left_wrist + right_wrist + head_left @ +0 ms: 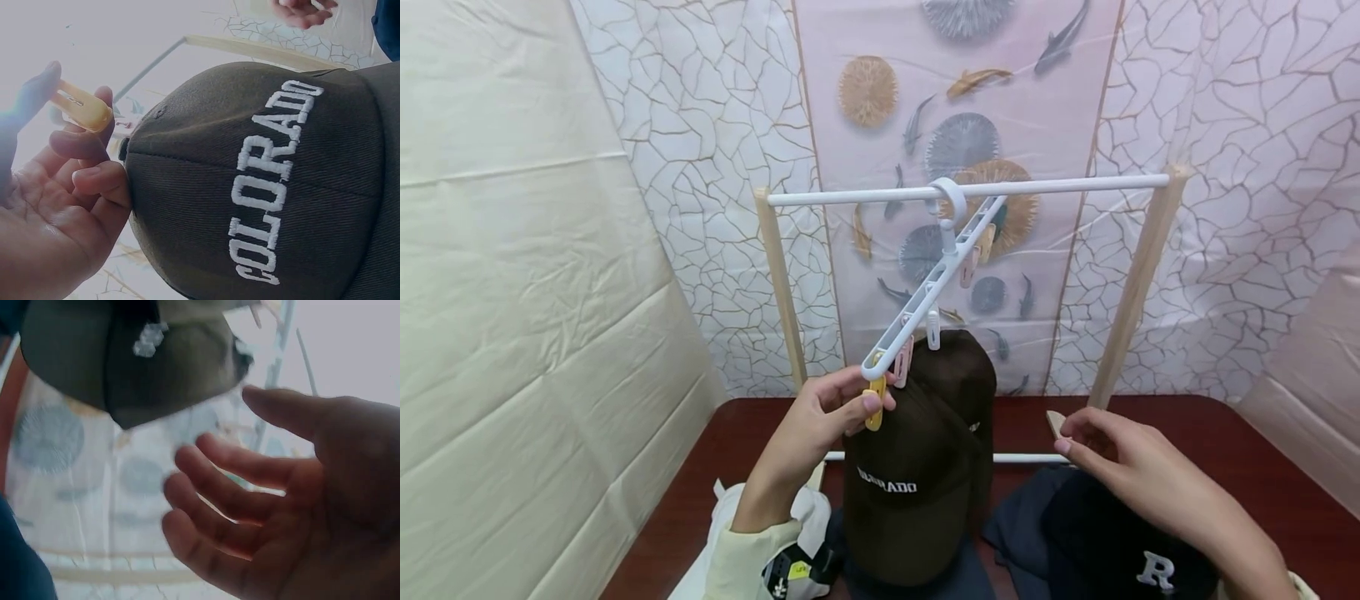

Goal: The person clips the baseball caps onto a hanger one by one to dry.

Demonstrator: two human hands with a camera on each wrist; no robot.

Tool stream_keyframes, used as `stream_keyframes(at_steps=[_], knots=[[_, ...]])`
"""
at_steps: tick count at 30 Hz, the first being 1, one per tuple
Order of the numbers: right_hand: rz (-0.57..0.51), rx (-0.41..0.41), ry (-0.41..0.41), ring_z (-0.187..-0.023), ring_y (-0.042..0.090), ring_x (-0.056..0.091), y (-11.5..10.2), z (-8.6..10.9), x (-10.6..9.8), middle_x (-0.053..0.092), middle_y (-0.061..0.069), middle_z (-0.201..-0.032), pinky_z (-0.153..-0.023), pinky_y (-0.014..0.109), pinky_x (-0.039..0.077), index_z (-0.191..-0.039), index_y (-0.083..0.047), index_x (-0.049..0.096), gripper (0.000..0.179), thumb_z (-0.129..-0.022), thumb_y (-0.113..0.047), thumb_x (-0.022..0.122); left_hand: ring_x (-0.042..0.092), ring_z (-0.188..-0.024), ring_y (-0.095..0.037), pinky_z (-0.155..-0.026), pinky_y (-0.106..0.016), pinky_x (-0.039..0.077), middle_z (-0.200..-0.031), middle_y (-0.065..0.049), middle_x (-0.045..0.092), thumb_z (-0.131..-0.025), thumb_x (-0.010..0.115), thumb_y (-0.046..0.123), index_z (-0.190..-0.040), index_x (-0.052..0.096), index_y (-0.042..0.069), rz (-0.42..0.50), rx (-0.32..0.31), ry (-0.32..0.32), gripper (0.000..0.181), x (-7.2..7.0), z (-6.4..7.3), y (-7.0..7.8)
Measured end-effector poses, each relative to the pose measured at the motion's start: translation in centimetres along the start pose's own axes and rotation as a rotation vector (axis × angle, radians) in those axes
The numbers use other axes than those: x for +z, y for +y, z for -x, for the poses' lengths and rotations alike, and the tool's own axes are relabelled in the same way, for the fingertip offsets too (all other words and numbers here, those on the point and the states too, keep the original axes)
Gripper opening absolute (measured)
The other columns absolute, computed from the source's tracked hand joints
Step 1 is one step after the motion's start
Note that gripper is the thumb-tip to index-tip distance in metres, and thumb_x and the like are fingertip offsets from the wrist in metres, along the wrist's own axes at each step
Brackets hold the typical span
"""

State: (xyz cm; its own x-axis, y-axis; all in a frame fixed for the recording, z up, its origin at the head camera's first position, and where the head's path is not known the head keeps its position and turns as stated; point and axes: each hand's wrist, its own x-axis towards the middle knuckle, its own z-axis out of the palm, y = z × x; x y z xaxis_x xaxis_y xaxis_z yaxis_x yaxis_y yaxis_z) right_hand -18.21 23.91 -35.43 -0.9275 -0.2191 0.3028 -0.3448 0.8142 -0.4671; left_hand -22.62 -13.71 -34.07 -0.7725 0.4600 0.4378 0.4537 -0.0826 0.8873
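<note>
With thumb and fingers, my left hand (823,425) pinches a yellow clothes peg (874,404) at the near end of a white clip hanger (936,279). A dark brown cap (910,475), lettered COLORADO in the left wrist view, hangs under the hanger, close to those fingers. A second dark cap (973,367) hangs just behind it. Pink pegs (902,362) and a white peg (933,329) sit along the hanger. My right hand (1138,467) is held off to the right, its fingers loosely bent around nothing, as the right wrist view also shows.
The hanger hooks onto the white top bar (1075,185) of a rack with wooden posts (1138,292). On the dark red table (677,483) lie a navy cap (1105,533) with a white R at right and a white cloth item (808,508) at left.
</note>
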Motion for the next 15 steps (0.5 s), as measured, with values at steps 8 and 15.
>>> stream_keyframes(at_steps=[8,15], knots=[[0.076,0.004,-0.035,-0.084,0.009,0.067,1.7,-0.5,-1.9,0.074,-0.009,-0.093,-0.071,0.033,0.052,-0.107,-0.016,0.073,0.017,-0.101,-0.033,0.073,0.04,-0.07,-0.013,-0.061,-0.024,0.033,-0.102,-0.003,0.072,-0.107,0.065,0.02,-0.133,0.067,0.003,-0.037,0.0,0.013,0.031,-0.8,0.3,1.0],[0.185,-0.002,-0.057,-0.085,0.019,0.066,3.4,-1.5,-3.7,0.071,-0.001,-0.093,-0.074,0.044,0.053,-0.106,-0.005,0.072,0.024,-0.101,-0.028,0.073,0.045,-0.074,-0.015,-0.064,-0.025,0.037,-0.102,-0.005,0.072,-0.108,0.062,0.018,-0.129,0.067,0.002,-0.073,0.034,0.028,0.028,-1.4,0.5,1.2]])
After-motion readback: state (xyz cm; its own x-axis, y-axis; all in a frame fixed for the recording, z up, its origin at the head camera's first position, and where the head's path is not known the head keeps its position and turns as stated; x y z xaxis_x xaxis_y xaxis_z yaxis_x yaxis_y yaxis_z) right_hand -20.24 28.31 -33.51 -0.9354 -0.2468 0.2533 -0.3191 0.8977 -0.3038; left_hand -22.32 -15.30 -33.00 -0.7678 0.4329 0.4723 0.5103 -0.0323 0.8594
